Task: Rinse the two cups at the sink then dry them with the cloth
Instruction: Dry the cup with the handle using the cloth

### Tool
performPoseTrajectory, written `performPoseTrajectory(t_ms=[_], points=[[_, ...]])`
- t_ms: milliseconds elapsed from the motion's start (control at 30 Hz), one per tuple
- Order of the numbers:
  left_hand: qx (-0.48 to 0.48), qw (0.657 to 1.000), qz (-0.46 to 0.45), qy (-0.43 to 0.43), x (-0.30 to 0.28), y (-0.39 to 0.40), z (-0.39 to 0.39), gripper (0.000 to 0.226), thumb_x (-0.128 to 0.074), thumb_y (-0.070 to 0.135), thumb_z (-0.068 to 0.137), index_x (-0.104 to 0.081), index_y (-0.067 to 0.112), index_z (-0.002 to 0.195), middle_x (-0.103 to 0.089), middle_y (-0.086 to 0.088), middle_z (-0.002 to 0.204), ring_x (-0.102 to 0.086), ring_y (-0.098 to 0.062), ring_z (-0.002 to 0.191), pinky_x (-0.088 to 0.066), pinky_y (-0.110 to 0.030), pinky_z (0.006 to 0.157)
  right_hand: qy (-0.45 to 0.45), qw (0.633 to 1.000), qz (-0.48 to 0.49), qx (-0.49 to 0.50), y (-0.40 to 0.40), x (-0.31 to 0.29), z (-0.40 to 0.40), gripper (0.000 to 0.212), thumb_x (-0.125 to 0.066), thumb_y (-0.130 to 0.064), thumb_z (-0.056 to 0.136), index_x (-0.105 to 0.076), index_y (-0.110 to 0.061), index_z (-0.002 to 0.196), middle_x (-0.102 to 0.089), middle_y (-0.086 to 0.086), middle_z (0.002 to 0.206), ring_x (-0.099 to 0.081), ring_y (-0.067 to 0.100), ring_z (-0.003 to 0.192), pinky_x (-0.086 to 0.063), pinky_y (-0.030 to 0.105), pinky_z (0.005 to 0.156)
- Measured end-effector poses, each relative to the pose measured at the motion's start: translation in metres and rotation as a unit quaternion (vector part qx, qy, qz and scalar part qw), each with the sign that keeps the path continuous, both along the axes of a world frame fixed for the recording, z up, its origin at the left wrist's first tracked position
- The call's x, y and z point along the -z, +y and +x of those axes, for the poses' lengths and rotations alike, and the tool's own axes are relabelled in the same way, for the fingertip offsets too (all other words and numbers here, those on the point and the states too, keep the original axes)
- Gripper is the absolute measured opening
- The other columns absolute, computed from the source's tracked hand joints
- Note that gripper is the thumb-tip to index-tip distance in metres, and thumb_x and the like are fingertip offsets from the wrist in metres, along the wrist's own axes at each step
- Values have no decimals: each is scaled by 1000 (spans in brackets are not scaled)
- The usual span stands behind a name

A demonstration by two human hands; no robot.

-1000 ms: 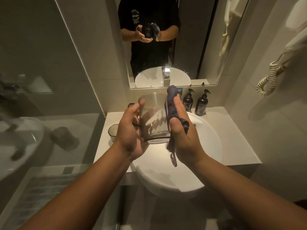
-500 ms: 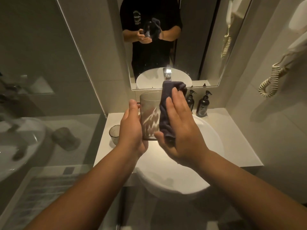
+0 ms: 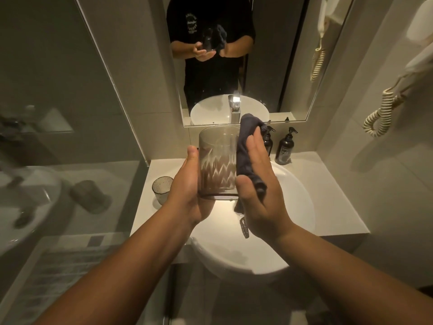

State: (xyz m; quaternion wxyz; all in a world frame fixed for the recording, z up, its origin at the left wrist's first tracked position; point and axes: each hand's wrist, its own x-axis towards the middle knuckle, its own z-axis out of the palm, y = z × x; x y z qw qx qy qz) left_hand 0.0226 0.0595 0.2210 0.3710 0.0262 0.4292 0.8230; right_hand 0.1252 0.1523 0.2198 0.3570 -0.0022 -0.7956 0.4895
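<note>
- The left hand (image 3: 189, 184) grips the clear ribbed plastic cup (image 3: 218, 160), upright above the white round sink (image 3: 293, 207).
- The right hand (image 3: 257, 184), its fingers straight, presses the dark grey cloth (image 3: 246, 148) on the cup's wall.
- To dry it well, the person should turn the cup and wipe inside too.
- The second ribbed cup (image 3: 161, 190) stands left of the sink.
- The dark pump bottle (image 3: 284, 147) behind the sink has a label too small to read.

A single wide-angle view from the person's head looks forward and steeply down, close over the sink (image 3: 293, 207) and both forearms. The wall mirror (image 3: 234, 66) straight ahead fills the top of the frame.
</note>
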Motion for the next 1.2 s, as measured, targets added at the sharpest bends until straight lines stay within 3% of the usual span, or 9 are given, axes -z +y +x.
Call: performPoseTrajectory(t_ms=[100,200,267,333,433,600,833,1000,1200], points=[[8,1000,-2,-30,-3,0,1,60,-30,52,107,-59,8,136,-68,-20,129,-68,-33,116,-56,-46,98,3,997,-75,-13,-3,-1,-3,60,-36,-43,91,-18,-35,148,-13,-2,161,-13,12,147,-23,53,116],[4,999,-39,-11,-10,-2,1,56,-34,49,108,-60,9,135,-68,-19,129,-68,-34,117,-53,-47,102,0,997,-80,-6,-3,2,-6,67,-36,-42,91,-18,-21,151,-15,-1,160,-16,14,147,-25,53,115],[-35,992,-106,66,-15,-1,0,46,-39,47,107,-61,12,129,-73,-12,118,-73,-27,105,-61,-42,86,-9,998,-62,9,1,3,-6,69,-37,-43,92,-16,-16,152,-15,0,160,-16,13,147,-25,51,116],[-117,949,-213,200,-18,0,-2,26,-44,38,107,-60,21,117,-71,-5,108,-72,-22,94,-61,-32,65,-9,1000,-17,21,5,-1,-5,68,-38,-40,92,-16,-16,151,-15,1,160,-15,13,147,-24,50,116],[-186,884,-272,332,-24,-3,-5,29,-41,39,106,-65,24,99,-70,-6,98,-69,-27,91,-62,-40,69,14,997,65,24,7,-11,-4,65,-41,-36,92,-16,-15,149,-15,9,159,-16,21,147,-29,53,113],[39,958,-139,247,-39,-10,10,81,-25,79,81,-57,30,138,-69,-1,130,-68,-21,117,-58,-47,92,44,964,256,61,13,-21,-4,66,-48,-36,93,-30,4,143,-25,26,152,-19,37,144,-27,54,114],[45,986,27,157,-33,-5,16,76,-28,73,94,-56,18,140,-60,-15,142,-58,-33,131,-45,-48,104,70,919,384,56,8,-31,0,70,-58,-40,90,-38,7,138,-29,31,148,-19,44,142,-24,53,116],[71,985,43,149,-25,-8,12,77,-29,73,92,-58,19,139,-59,-14,143,-57,-31,132,-44,-47,105,67,950,304,39,3,-25,1,63,-54,-32,91,-37,6,139,-26,30,150,-17,41,144,-24,51,116],[88,987,80,103,-17,-12,14,86,-31,75,92,-44,12,149,-52,-19,149,-52,-35,136,-45,-50,107,31,996,77,-22,-4,-14,4,60,-41,-28,91,-25,-11,147,-16,11,158,-14,23,148,-23,51,117]])
